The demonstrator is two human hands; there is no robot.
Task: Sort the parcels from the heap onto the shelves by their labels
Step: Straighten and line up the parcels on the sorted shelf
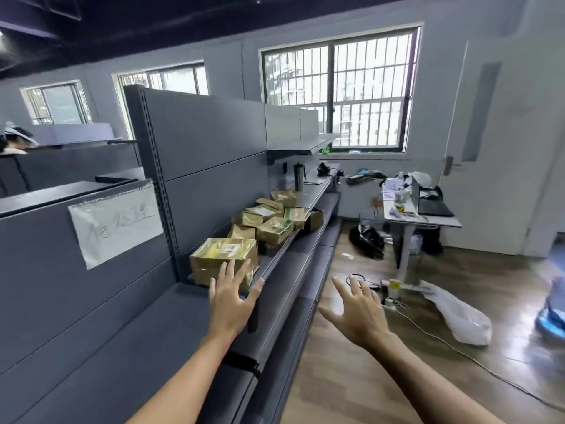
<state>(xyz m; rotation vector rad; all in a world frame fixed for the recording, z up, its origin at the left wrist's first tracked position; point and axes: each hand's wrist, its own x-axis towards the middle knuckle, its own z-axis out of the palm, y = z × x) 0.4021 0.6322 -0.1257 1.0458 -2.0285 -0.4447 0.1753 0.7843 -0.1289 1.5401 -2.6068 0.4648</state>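
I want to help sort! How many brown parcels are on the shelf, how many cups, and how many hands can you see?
Brown parcels on the shelf: about 9, one big parcel in front and roughly 8 smaller ones heaped behind, some partly hidden
Dark cups: 1
Hands: 2, left hand and right hand
Total: about 12

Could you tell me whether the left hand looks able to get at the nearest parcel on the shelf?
Probably yes: the left hand, open, is right before the nearest parcel, with nothing between them.

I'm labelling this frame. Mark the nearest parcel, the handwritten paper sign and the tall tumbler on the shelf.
nearest parcel [224, 255]: head view, its taped top face.
paper sign [116, 223]: head view, the sheet's middle.
tumbler [298, 179]: head view, its body.
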